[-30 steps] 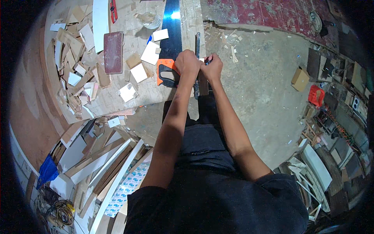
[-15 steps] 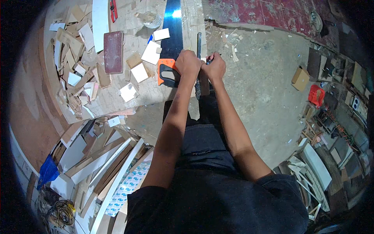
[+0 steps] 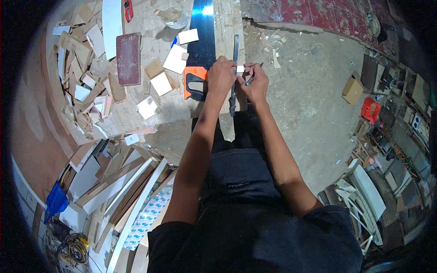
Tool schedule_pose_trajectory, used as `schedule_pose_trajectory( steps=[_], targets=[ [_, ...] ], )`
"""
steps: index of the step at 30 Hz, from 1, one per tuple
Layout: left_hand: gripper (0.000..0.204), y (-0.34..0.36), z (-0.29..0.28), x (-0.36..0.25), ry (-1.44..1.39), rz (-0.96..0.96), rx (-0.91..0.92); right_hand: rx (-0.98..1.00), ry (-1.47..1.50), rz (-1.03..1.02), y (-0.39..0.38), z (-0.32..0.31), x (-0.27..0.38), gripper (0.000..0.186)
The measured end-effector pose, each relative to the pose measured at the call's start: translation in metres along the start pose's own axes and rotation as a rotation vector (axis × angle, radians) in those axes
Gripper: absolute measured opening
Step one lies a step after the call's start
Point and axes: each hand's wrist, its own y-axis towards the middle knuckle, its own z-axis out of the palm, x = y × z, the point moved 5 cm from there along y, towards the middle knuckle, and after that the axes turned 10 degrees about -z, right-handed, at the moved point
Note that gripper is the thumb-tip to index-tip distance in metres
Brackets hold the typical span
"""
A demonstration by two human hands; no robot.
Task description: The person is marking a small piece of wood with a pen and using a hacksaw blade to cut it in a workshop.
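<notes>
My right hand [image 3: 256, 85] pinches a slim dark pen [image 3: 248, 83] with a blue part near one end. A small white block [image 3: 240, 69] sits between my hands, and the closed fingers of my left hand [image 3: 221, 76] hold it from the left; part of their grip is hidden. Beneath my hands, near the bench's right edge, lies a long narrow dark tool [image 3: 232, 102]. Just left of my left hand is a handsaw [image 3: 195, 72] with an orange and black handle, its shiny blade [image 3: 201, 34] pointing away from me.
White-faced offcuts [image 3: 175, 58], a dark red board [image 3: 128, 59] and a clear cup [image 3: 175, 18] are on the wooden workbench [image 3: 168, 109]. A heap of scraps [image 3: 84, 63] covers its left side. Boards [image 3: 132, 195] lean at lower left. A red plastic item [image 3: 370, 110] is at right.
My right hand has shifted slightly right and nearer, and the pen and white block show more plainly. My left hand has barely moved. The whole view has shifted a little.
</notes>
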Motion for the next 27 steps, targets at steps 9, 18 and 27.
schedule_pose_trajectory(
  steps=[9, 18, 27],
  targets=[
    [0.013, 0.003, -0.003, 0.004, 0.022, 0.045, 0.064, 0.062, -0.054, 0.034, -0.047, 0.008, 0.016, 0.043],
    [0.015, -0.003, -0.002, 0.009, -0.077, 0.027, 0.04, 0.062, 0.013, 0.07, -0.05, 0.013, 0.01, 0.04],
    [0.018, -0.001, 0.001, 0.019, -0.178, 0.018, 0.049, 0.061, 0.026, 0.108, -0.052, 0.013, 0.006, 0.044]
  ],
)
